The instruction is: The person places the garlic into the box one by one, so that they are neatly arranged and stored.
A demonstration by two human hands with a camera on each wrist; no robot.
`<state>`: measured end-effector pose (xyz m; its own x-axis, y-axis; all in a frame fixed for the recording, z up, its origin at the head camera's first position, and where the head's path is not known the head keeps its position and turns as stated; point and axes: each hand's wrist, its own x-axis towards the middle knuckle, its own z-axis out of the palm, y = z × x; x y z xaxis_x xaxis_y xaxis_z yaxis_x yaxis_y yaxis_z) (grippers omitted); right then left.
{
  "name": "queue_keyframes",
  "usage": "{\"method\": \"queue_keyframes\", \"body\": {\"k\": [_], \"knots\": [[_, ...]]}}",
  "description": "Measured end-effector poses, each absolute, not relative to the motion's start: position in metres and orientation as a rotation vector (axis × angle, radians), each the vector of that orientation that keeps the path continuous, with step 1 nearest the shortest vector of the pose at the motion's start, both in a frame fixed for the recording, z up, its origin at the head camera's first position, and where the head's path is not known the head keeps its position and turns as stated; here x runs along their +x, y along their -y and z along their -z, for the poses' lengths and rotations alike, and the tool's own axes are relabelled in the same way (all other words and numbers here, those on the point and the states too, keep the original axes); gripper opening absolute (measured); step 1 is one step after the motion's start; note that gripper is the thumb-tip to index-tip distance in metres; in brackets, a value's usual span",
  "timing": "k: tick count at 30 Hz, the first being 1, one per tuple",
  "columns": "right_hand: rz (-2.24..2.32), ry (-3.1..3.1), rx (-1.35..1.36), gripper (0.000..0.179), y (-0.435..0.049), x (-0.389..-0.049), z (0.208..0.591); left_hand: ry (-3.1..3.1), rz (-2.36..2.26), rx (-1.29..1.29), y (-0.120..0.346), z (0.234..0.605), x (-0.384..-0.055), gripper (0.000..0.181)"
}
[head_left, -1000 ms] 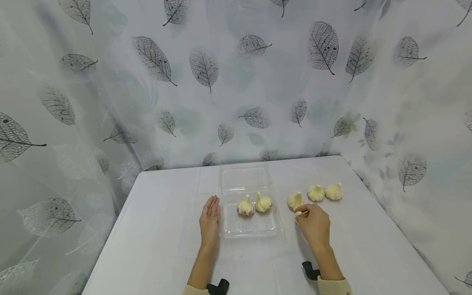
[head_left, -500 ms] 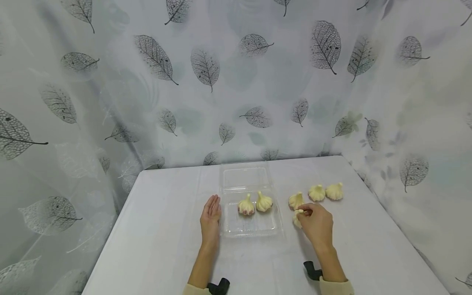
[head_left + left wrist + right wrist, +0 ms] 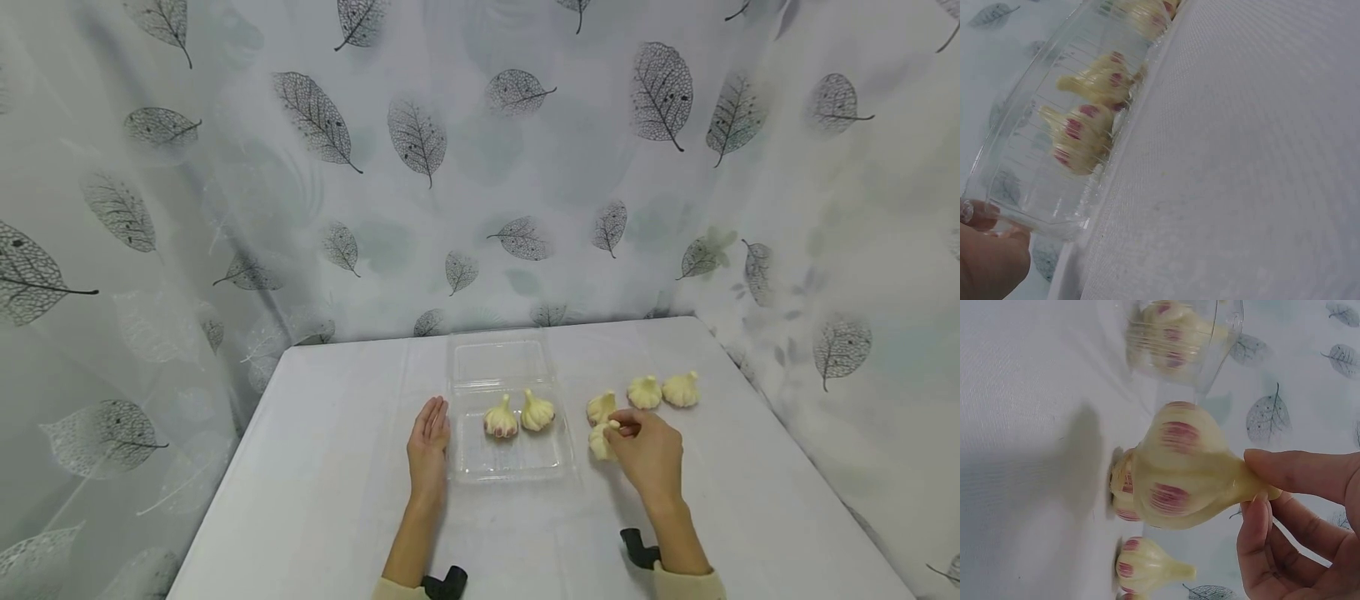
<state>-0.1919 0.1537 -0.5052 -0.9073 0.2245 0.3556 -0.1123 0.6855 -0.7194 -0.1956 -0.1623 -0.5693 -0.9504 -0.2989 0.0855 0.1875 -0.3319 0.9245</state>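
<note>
My right hand (image 3: 651, 454) pinches a garlic bulb (image 3: 601, 442) by its stem between thumb and fingers. In the right wrist view this bulb (image 3: 1179, 465), cream with purple-red patches, hangs off the white table, stem toward the hand. Behind it, another bulb (image 3: 1125, 487) is partly hidden. A clear plastic clamshell box (image 3: 510, 468) lies with its lid (image 3: 498, 360) folded back. Two bulbs stand in its tray, a left one (image 3: 500, 418) and a right one (image 3: 537, 410). My left hand (image 3: 428, 454), fingers straight, rests along the tray's left side; in the left wrist view, fingers (image 3: 1013, 240) meet its corner.
Three more garlic bulbs sit on the table to the right of the box: a near one (image 3: 601, 408), a middle one (image 3: 643, 392) and a far right one (image 3: 680, 389). A leaf-patterned curtain (image 3: 480, 167) hangs behind and beside the white table (image 3: 337, 467).
My right hand has drawn slightly right and the pinched garlic bulb has come into fuller view beside it. The left hand and the box have stayed in place.
</note>
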Motion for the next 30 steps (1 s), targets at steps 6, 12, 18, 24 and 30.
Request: {"method": "queue_keyframes", "body": {"k": [6, 12, 18, 24, 30], "knots": [[-1.109, 2.454, -0.072, 0.014, -0.154, -0.192, 0.5, 1.604, 2.345, 0.155, 0.162, 0.568, -0.196, 0.054], [-1.12, 2.447, -0.063, 0.015, -0.153, -0.193, 0.497, 1.603, 2.343, 0.142, 0.163, 0.568, -0.196, 0.054], [-1.133, 2.462, -0.079, 0.014, -0.152, -0.195, 0.495, 1.614, 2.335, 0.132, 0.163, 0.568, -0.195, 0.053], [-1.115, 2.466, -0.066, 0.015, -0.15, -0.197, 0.493, 1.605, 2.337, 0.124, 0.163, 0.569, -0.196, 0.053], [-1.117, 2.453, -0.046, 0.014, -0.148, -0.199, 0.489, 1.598, 2.342, 0.125, 0.163, 0.569, -0.197, 0.054]]}}
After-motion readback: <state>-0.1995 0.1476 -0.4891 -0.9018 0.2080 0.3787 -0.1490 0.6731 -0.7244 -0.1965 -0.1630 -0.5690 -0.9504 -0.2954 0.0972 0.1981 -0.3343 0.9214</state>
